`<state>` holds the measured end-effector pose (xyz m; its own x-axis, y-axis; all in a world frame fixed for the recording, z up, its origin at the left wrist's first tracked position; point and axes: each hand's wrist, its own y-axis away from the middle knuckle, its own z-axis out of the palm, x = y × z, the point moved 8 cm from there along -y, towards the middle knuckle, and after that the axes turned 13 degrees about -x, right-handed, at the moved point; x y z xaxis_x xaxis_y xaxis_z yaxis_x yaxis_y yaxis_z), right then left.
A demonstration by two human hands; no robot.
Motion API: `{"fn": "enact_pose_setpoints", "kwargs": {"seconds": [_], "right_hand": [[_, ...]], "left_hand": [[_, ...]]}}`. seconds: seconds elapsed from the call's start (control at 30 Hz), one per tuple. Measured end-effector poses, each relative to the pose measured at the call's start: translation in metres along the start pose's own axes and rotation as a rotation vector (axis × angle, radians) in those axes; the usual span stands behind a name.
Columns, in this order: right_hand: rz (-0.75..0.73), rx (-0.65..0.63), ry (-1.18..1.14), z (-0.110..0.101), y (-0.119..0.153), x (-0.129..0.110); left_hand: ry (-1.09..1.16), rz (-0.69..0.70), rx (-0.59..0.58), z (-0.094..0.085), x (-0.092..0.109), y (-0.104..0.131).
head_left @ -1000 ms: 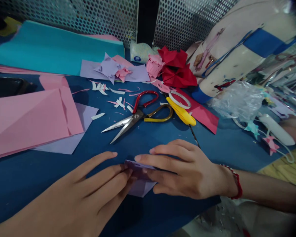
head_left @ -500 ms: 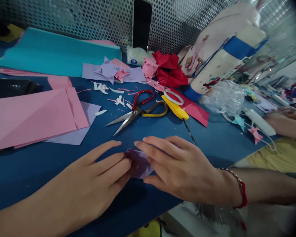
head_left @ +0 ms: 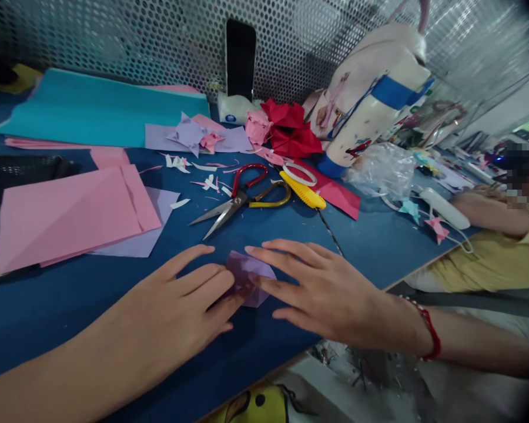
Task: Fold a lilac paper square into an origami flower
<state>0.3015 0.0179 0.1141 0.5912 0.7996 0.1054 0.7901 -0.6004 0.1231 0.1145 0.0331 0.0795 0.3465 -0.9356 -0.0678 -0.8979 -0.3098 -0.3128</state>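
A small folded piece of purple paper lies on the blue table between my two hands. My left hand reaches in from the left with its index finger stretched out. Its other fingers are curled at the paper's left edge, gripping it. From the right comes my right hand, wearing a red bracelet. Its fingers are spread, and the fingertips touch the top of the paper. Just beyond the hands are scissors with their blades apart, and a yellow utility knife.
Pink paper sheets lie at the left, blue paper behind them. Folded purple and red paper shapes stand near a propped phone. A bottle, a plastic bag and a person's arm are at the right.
My right hand's fingers have spread and its thumb has come off the paper's near edge. More of the purple paper's top shows. The camera view has shifted slightly.
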Motion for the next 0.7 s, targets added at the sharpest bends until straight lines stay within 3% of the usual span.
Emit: {"fn": "enact_pose_setpoints", "kwargs": {"seconds": [0.1, 0.27, 0.43, 0.5, 0.6, 0.7], "right_hand": [[0.049, 0.011, 0.039, 0.012, 0.003, -0.020], [0.193, 0.197, 0.094, 0.024, 0.006, -0.045], [0.243, 0.262, 0.050, 0.026, 0.007, -0.043], [0.226, 0.264, 0.048, 0.024, 0.008, -0.041], [0.188, 0.247, 0.058, 0.022, 0.007, -0.039], [0.154, 0.218, 0.061, 0.023, 0.006, -0.039]], "left_hand": [[0.051, -0.048, 0.000, 0.004, 0.002, 0.002], [0.110, -0.080, 0.026, -0.001, 0.000, 0.000], [0.121, -0.030, 0.062, -0.015, -0.022, 0.003], [0.116, -0.021, 0.005, -0.013, -0.032, 0.004], [0.261, -0.248, 0.016, -0.007, -0.060, 0.005], [0.344, -0.328, 0.003, 0.005, -0.068, -0.004]]}}
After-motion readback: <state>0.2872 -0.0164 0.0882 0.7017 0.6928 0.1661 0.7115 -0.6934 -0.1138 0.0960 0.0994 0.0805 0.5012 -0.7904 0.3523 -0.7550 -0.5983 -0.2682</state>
